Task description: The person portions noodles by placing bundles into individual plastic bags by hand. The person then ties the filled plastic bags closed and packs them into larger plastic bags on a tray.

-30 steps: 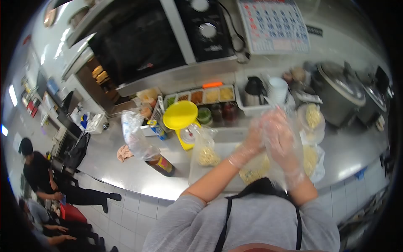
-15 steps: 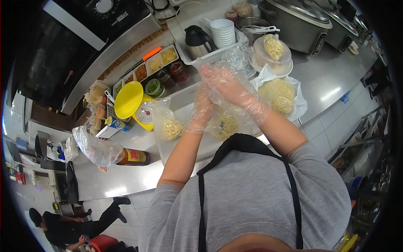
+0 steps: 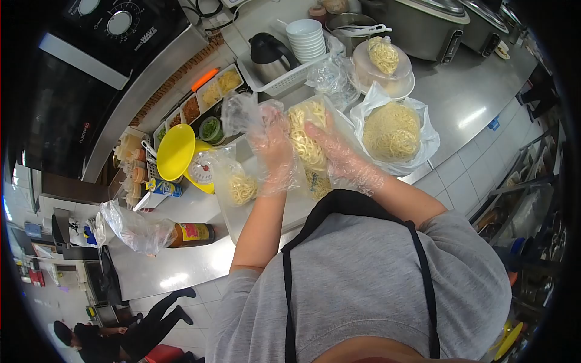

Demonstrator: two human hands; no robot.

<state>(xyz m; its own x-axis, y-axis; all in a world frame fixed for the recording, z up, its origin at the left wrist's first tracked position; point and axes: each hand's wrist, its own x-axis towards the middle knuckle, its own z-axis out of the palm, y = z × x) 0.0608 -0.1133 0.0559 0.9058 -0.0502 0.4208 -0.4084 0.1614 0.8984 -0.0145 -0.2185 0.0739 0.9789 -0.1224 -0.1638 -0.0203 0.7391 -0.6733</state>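
Note:
My left hand (image 3: pixel 273 145), in a clear plastic glove, is closed on bunched clear plastic (image 3: pixel 241 114); I cannot tell whether this belongs to the noodle bag beside it. Pale noodles fill a clear bag (image 3: pixel 307 134) between my hands. My gloved right hand (image 3: pixel 340 151) grips that bag from its right side. Below it, another bag of noodles (image 3: pixel 318 184) with blue print lies in the white tray (image 3: pixel 233 219). A further bag of noodles (image 3: pixel 242 189) rests at the tray's left. To the right, a large heap of noodles (image 3: pixel 392 131) sits in an opened white bag.
A yellow scale (image 3: pixel 176 152) stands left of the tray, near a sauce bottle (image 3: pixel 192 235). Behind are topping containers (image 3: pixel 210 95), a thermal jug (image 3: pixel 271 59), stacked white bowls (image 3: pixel 305 41) and large cookers (image 3: pixel 423 27). A co-worker (image 3: pixel 127 339) is at lower left.
My hands have moved apart, and the noodle bag between them now shows. The left hand has shifted left with bunched plastic. The co-worker has moved slightly, and the whole view has shifted.

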